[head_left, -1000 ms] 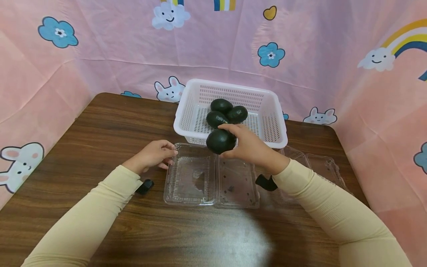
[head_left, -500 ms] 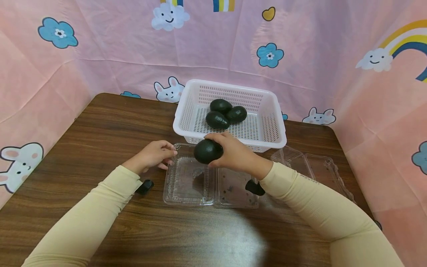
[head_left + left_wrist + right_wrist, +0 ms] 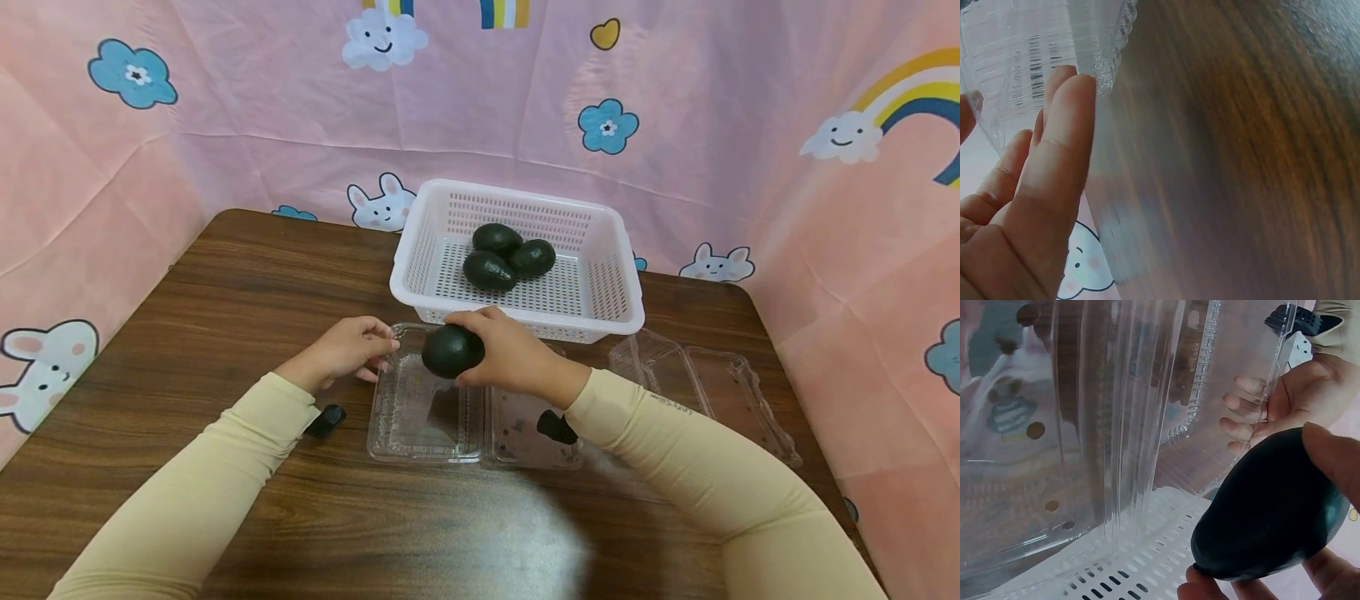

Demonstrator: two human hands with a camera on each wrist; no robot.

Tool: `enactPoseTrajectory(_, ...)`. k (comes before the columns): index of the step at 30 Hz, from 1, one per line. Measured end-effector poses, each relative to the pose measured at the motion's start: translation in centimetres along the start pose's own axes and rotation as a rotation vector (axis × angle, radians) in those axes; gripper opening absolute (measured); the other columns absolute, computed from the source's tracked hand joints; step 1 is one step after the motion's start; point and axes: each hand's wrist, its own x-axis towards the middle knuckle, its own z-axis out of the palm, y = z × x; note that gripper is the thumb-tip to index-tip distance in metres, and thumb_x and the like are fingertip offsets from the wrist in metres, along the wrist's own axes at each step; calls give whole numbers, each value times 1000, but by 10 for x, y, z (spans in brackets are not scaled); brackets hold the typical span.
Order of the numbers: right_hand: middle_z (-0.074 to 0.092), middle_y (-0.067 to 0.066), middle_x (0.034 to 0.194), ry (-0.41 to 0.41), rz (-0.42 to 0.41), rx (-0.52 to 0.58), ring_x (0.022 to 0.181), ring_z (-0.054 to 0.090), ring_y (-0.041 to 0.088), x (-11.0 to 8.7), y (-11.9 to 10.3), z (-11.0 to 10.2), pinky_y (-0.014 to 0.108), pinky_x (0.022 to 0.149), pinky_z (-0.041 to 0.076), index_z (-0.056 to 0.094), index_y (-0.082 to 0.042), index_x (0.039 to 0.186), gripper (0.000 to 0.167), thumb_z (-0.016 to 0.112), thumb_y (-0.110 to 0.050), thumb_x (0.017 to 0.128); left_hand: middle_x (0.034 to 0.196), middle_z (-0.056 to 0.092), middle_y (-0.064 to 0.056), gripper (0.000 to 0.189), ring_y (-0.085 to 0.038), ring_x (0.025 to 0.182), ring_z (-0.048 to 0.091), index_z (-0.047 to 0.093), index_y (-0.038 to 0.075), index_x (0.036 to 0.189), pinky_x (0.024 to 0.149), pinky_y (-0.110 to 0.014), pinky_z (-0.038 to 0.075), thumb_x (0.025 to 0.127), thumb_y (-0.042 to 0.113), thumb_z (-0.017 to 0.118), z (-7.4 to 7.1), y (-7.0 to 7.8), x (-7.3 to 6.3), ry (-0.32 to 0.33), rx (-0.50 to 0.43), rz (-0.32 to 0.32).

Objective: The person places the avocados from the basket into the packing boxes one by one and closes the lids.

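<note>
Hanging above the left half of an open clear clamshell (image 3: 408, 427), a dark avocado (image 3: 452, 352) sits in a person's curled right hand (image 3: 508, 352). Its smooth-looking skin could slip from that grip, and a drop might knock the light plastic askew. The fruit's long axis slants in the right-wrist view, its apparent stem end pointing lower left. The left hand (image 3: 347, 348) lies loose-fingered at the clamshell's left edge; from here I cannot tell whether it pinches. Beyond, a white basket (image 3: 426, 262) holds three more avocados (image 3: 488, 272).
</note>
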Motion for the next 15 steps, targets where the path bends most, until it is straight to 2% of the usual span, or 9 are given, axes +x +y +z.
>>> enactPoseTrajectory(10,46,16,138,-16,-35,-52,117,53,31,8,-3,13,46,93,48,47,-21,142,76,84,-23,76,126,56,-29,34,-23,92,66,48,-9,122,71,-34,58,99,16,53,1,1,-2,10,6,-5)
enactPoseTrajectory(15,46,15,139,-20,-29,-92,119,52,30,10,-6,18,45,94,47,46,-22,143,78,84,-24,75,127,56,-28,36,-25,95,66,47,-8,124,72,-34,58,99,17,54,1,2,-2,13,14,-10)
